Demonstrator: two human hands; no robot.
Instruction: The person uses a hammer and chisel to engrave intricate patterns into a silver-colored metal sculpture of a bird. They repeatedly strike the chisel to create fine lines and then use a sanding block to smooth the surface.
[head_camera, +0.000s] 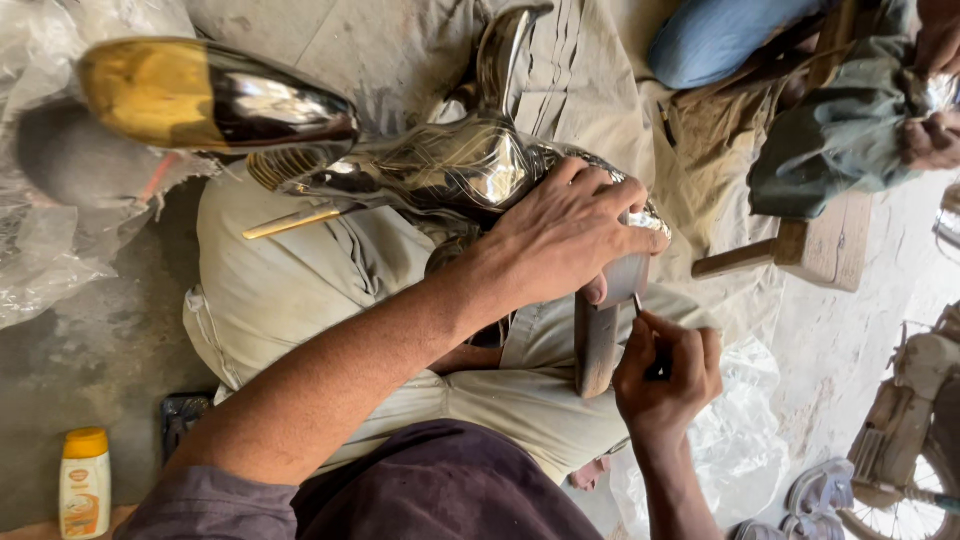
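Note:
A polished silver metal figure (440, 165) with a brass-coloured end (150, 90) lies across my lap. My left hand (565, 235) presses down on its right end, fingers spread over the metal and thumb against a wooden block (597, 345) beneath it. Just below, my right hand (665, 375) is closed around a thin dark tool (640, 310), its tip pointing up at the edge of the figure next to my left thumb. A thin brass rod (295, 220) sticks out under the figure.
Another person sits at the top right, holding a shiny piece in a grey-green cloth (850, 120). A wooden stool (825, 245) stands beside them. Crumpled plastic sheet (40, 250) lies at left, a yellow-capped bottle (85, 485) bottom left, a wheeled vehicle (910, 450) bottom right.

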